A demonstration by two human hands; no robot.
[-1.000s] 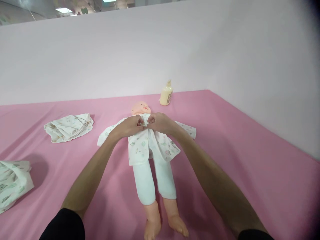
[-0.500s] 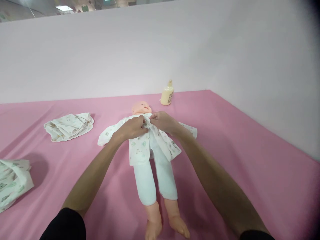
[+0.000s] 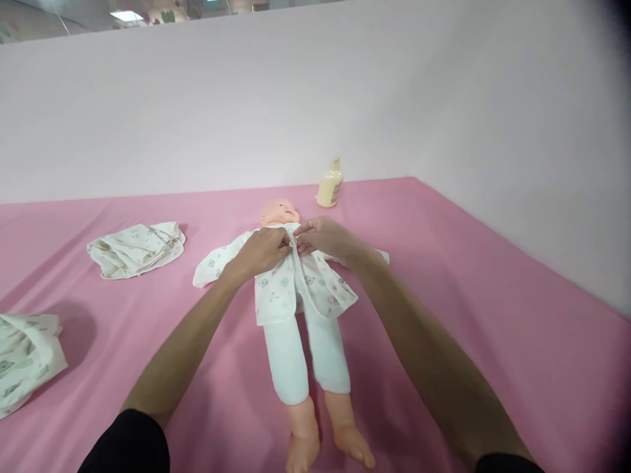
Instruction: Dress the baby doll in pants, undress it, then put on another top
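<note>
A baby doll (image 3: 279, 213) lies on its back on the pink sheet (image 3: 473, 315), head away from me, feet towards me. It wears a white printed jacket (image 3: 276, 292) and pale pants (image 3: 286, 361). My left hand (image 3: 263, 249) and my right hand (image 3: 323, 238) meet over the doll's chest. Each pinches one front edge of the jacket, fingers closed. The two edges are held together near the collar, while the lower flaps hang apart.
A cream lotion bottle (image 3: 329, 184) stands behind the doll's head near the white wall. A crumpled printed garment (image 3: 135, 248) lies to the left. Another folded printed cloth (image 3: 24, 361) sits at the left edge. White walls bound the far and right sides.
The right jacket flap, held out sideways half a second ago, now lies closer to the middle. Both hands stay at the doll's chest with small finger shifts.
</note>
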